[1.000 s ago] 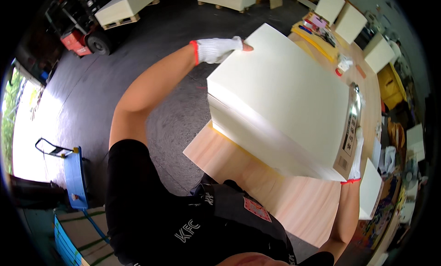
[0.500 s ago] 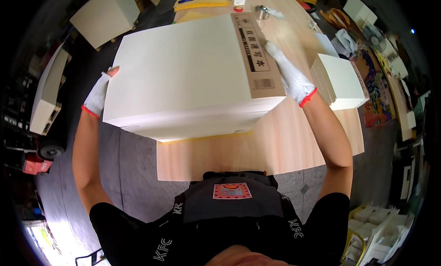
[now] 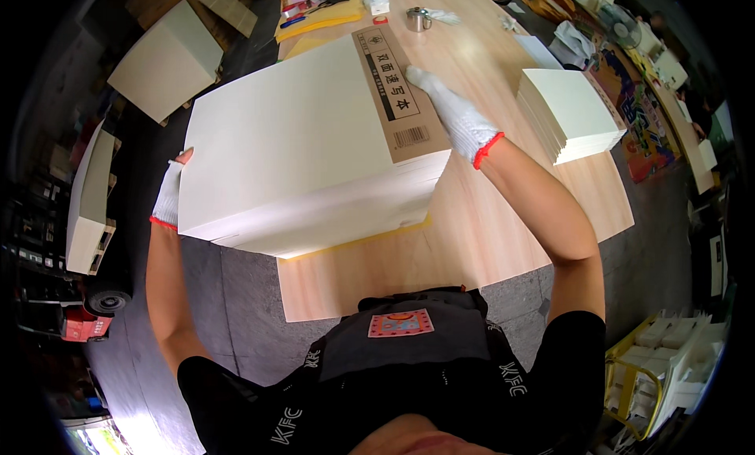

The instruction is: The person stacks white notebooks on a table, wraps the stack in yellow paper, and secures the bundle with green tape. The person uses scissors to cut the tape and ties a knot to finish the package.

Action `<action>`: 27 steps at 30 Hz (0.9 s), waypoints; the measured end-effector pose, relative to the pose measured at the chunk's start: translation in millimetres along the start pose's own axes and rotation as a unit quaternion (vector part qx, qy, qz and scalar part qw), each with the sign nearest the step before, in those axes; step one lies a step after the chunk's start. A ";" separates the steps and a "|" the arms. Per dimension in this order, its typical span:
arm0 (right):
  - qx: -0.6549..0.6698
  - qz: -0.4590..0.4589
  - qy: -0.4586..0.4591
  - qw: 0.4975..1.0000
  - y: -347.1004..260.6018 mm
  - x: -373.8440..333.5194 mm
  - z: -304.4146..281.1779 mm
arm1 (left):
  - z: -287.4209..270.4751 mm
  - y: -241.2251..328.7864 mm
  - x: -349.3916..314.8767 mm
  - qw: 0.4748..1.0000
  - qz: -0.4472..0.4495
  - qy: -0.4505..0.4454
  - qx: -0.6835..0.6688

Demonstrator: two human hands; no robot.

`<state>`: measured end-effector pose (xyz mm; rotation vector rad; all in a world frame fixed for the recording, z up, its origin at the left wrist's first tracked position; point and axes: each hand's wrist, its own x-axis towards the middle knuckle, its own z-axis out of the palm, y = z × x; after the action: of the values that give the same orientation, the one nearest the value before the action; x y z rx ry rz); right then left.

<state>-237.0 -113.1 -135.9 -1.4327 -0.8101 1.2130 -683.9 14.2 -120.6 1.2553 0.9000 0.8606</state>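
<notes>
Left hand (image 3: 167, 191) has a thumb on the left edge of the big white paper stack (image 3: 275, 132), fingers out of sight so how they close can't be told, while the right hand (image 3: 454, 117) lies flat, uncurled, along the brown strip (image 3: 393, 93) on its right side. It's at the left of the table (image 3: 487, 227), and even, level pressure from both palms should keep those sheets square! Right, a smaller paper stack (image 3: 582, 109) calls for steering around; far off, a metal cup (image 3: 418, 19) and yellow packets (image 3: 322, 21) crowd the space beyond.
</notes>
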 end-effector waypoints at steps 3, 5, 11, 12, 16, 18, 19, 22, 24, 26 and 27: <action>-0.060 -0.001 0.082 0.995 -0.2 -8.5 4.6 | 6.1 1.7 -1.2 0.999 -0.021 0.007 -0.041; -0.018 -0.036 0.040 0.998 8.4 -0.7 -2.9 | 9.6 3.3 -1.6 0.996 -0.052 0.010 -0.071; 0.081 -0.056 -0.046 0.994 14.3 18.9 -5.8 | -10.0 -6.6 9.6 0.997 -0.030 0.000 -0.068; 0.081 -0.054 -0.038 0.995 13.6 18.7 -7.1 | -2.0 -3.9 7.4 0.997 -0.029 0.001 -0.074; 0.084 -0.051 -0.032 0.995 0.6 3.9 -1.4 | 9.9 0.6 1.1 0.993 -0.039 0.024 -0.105; 0.093 -0.050 -0.033 0.994 -3.9 -2.1 3.7 | 9.4 0.7 -4.0 0.991 -0.053 0.047 -0.112; 0.097 -0.050 -0.030 0.994 -4.0 -0.2 3.0 | 15.8 4.0 -5.1 0.990 -0.060 0.056 -0.113; 0.135 -0.048 -0.048 0.988 1.0 5.8 1.4 | 24.0 8.1 -7.1 0.991 -0.059 0.064 -0.097; 0.144 -0.043 -0.052 0.987 1.5 5.9 0.9 | 22.9 8.7 -7.9 0.994 -0.050 0.054 -0.083; 0.153 -0.042 -0.065 0.985 6.5 11.1 -4.9 | 20.2 9.1 -8.1 0.996 -0.040 0.035 -0.073; 0.157 -0.042 -0.071 0.984 6.9 12.1 -4.8 | 19.9 8.9 -7.4 0.997 -0.036 0.037 -0.056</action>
<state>-230.1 -104.7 -145.9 -1.0561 -0.7301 1.3238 -669.2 0.6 -109.4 1.0936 0.9373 0.8926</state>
